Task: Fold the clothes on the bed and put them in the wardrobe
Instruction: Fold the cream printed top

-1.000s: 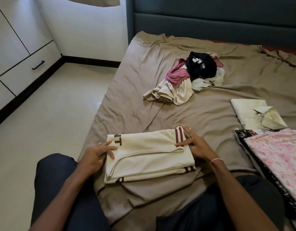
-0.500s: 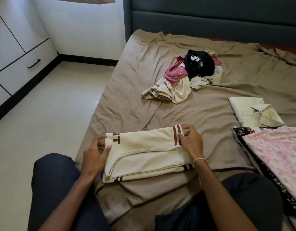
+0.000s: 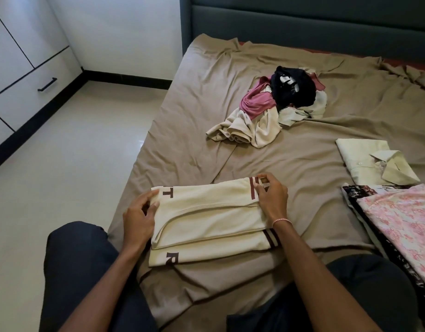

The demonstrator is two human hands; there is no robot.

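Note:
A cream garment with maroon stripes and letters (image 3: pixel 206 219) lies folded on the brown bedsheet (image 3: pixel 197 130) right in front of me. My left hand (image 3: pixel 139 214) grips its left edge, thumb on top and fingers curled underneath. My right hand (image 3: pixel 271 197) pinches its far right corner at the stripes. A heap of unfolded clothes (image 3: pixel 273 109), pink, black and cream, sits further back in the middle of the bed. White wardrobe doors and a drawer (image 3: pixel 31 92) stand at the far left.
A folded pale green shirt (image 3: pixel 372 161) lies at the right. A folded pink floral cloth (image 3: pixel 403 219) sits on a black patterned garment (image 3: pixel 357 195) at the right edge. A dark headboard (image 3: pixel 302 22) backs the bed. Pale tiled floor (image 3: pixel 70 164) spreads left. My knees frame the bed's near edge.
Both hands went from resting flat on the cream garment to gripping its left edge and far right corner. The view shifted slightly.

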